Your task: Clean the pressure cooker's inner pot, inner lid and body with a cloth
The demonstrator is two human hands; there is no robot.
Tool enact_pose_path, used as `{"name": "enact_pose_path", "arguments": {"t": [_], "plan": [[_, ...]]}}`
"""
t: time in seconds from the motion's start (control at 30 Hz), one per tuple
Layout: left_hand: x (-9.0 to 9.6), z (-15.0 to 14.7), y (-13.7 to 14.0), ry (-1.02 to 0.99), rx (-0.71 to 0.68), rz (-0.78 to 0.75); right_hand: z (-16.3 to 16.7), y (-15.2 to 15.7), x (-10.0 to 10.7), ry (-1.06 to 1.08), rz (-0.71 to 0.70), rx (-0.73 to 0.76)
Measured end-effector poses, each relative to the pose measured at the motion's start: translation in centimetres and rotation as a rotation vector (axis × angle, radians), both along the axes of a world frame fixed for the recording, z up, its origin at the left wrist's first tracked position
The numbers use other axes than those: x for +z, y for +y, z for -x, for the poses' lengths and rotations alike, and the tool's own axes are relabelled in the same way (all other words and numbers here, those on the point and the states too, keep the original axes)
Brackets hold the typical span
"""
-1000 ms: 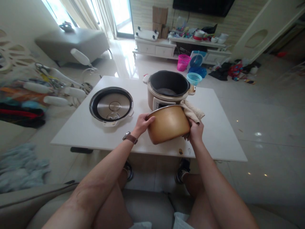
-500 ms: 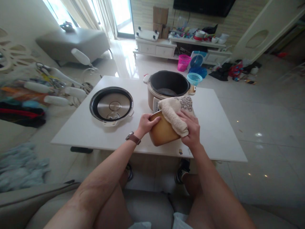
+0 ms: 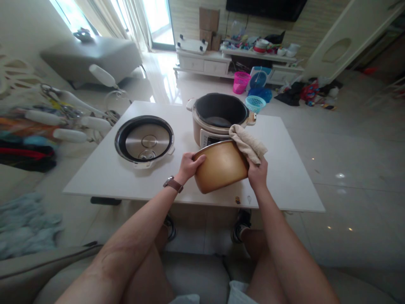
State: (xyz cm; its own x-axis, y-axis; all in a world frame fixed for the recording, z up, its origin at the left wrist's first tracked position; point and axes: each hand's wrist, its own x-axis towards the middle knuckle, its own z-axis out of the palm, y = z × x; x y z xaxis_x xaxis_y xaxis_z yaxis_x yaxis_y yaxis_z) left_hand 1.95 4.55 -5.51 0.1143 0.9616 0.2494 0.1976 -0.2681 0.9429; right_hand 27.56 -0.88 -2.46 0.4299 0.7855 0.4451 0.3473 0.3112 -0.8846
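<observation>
A golden-brown inner pot (image 3: 221, 165) is tilted above the near part of the table. My left hand (image 3: 189, 167) grips its left side, thumb on the outer wall. At the pot's right side, my right hand (image 3: 257, 172) is closed on a beige towel (image 3: 248, 143), which drapes over the rim; its fingers are partly hidden, and it seems to bear on the pot too. Just behind stands the pressure cooker body (image 3: 198, 126), open at the top with a dark interior. To the left lies the round cooker lid (image 3: 148, 141), its metal underside facing up.
Everything stands on a white table (image 3: 284, 169). Beyond it on the floor are a light-blue basket (image 3: 255, 104) and a pink basket (image 3: 241, 82). White lamp arms (image 3: 71, 135) reach in at the left. A grey sofa (image 3: 196, 274) is beneath me.
The towel has moved off the pot's outer wall to its right rim, uncovering the golden side. My right hand has shifted slightly right and up with it. The left hand keeps its grip.
</observation>
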Motion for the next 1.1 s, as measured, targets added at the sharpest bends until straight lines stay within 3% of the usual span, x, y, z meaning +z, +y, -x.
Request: {"name": "enact_pose_path", "arguments": {"t": [0.27, 0.67, 0.77, 0.9, 1.03, 1.1], "plan": [[-1.9, 1.6, 0.6, -0.052, 0.047, -0.035, -0.2, 1.2, -2.7, 0.320, 0.193, -0.140], [2.0, 1.0, 0.6, 0.054, -0.012, -0.036, 0.0, 1.4, -3.3, 0.298, 0.169, -0.154], [2.2, 1.0, 0.4, 0.049, -0.014, -0.027, 0.7, 0.6, -2.5, 0.174, 0.092, -0.134], [2.3, 0.8, 0.2, 0.048, -0.016, -0.016, 2.2, -1.8, -0.7, -0.215, -0.068, -0.071], [2.0, 0.7, 0.4, 0.041, -0.009, -0.027, 3.4, -4.0, 1.2, -0.662, -0.217, 0.159], [1.6, 0.8, 0.6, 0.023, 0.007, -0.038, 3.7, -4.4, 1.6, -0.762, -0.256, 0.236]]}}
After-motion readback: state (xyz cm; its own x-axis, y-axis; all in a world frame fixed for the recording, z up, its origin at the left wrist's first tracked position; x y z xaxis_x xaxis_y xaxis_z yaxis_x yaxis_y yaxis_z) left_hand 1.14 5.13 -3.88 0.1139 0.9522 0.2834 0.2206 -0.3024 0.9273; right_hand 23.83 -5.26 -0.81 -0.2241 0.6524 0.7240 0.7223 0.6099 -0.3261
